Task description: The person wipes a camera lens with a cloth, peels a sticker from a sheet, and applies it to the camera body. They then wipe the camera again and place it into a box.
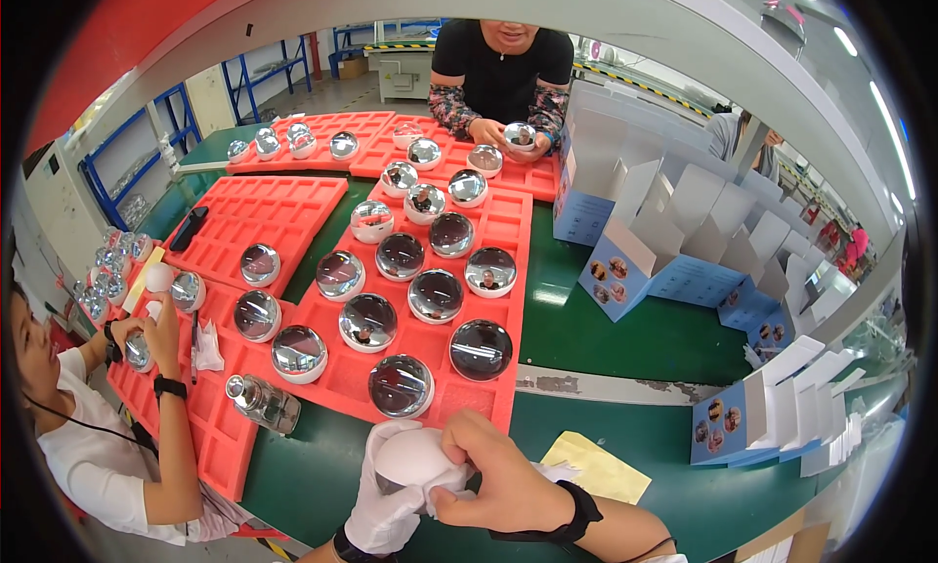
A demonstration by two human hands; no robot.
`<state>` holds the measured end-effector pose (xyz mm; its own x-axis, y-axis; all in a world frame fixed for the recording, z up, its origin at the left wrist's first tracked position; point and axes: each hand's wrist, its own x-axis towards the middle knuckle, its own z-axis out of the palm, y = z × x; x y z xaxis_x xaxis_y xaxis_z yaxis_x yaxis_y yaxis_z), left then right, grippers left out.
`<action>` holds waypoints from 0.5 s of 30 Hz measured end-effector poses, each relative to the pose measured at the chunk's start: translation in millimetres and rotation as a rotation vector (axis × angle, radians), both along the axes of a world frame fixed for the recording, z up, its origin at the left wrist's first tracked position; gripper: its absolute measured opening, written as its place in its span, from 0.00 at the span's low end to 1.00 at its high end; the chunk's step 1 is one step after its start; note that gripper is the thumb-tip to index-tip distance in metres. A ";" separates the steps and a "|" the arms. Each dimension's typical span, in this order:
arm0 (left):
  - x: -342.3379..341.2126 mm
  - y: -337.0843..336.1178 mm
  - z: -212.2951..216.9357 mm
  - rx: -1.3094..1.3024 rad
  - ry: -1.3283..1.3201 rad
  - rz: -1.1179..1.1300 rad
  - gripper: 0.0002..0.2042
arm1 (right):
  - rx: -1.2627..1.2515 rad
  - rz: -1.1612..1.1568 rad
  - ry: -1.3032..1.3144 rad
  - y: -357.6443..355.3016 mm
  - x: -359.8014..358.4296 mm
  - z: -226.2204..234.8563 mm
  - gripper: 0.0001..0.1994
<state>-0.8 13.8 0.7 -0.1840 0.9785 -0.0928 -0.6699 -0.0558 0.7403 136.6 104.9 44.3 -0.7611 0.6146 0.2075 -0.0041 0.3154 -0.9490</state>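
Low at the front edge of the table, my left hand (379, 519), in a white glove, cups a silver-and-white ball (415, 456) with its smooth white side up. A sliver of its mirrored side shows by the glove. My bare right hand (513, 485) closes its thumb and fingers against the ball's right side. Some white, crumpled material shows between that hand and the ball; whether it is a cloth or part of the glove, I cannot tell. Just beyond my hands lies a red tray (506, 219) with several similar mirrored balls (401, 385) in its pockets.
More red trays (283, 197) cover the table leftward and farther back. A clear bottle (262, 405) stands left of my hands; yellow paper (611, 470) lies right. Open blue-and-white boxes (618, 270) line the right side. Two co-workers, across and at left, handle similar balls.
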 end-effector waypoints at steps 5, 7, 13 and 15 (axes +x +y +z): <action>0.7 1.1 -3.0 -0.034 0.131 0.023 0.37 | 0.048 -0.024 0.002 0.8 -0.7 -4.2 0.17; 1.0 1.6 -3.8 -0.004 0.161 0.047 0.38 | 0.023 0.021 -0.025 4.2 0.3 -2.9 0.17; 2.2 2.1 2.2 -0.012 -0.013 0.035 0.40 | 0.022 0.066 -0.017 7.9 3.3 -2.4 0.18; 1.9 3.5 2.6 -0.001 -0.022 0.033 0.41 | 0.027 0.080 -0.008 9.9 2.8 -2.5 0.18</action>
